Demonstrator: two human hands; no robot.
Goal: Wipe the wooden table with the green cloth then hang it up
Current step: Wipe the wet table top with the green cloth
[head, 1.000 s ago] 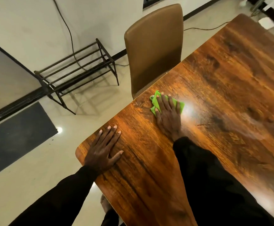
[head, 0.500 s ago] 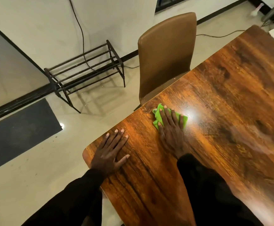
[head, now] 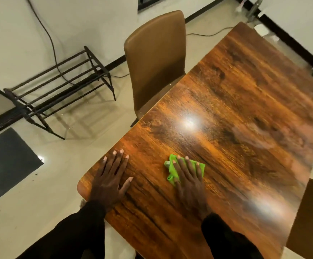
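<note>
One table (head: 235, 109), one green cloth (head: 171, 171), one rack (head: 58, 86), one mat (head: 6, 161), left hand (head: 109, 184), right hand (head: 189, 186), perhaps two chairs (head: 155, 58) (head: 308, 217).

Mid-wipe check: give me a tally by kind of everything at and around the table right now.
Wooden table: 1
Green cloth: 1
Hands, left hand and right hand: 2
Chairs, brown chair and what looks like a second chair at the right edge: 2
Metal rack: 1
Floor mat: 1
Total: 8
</note>
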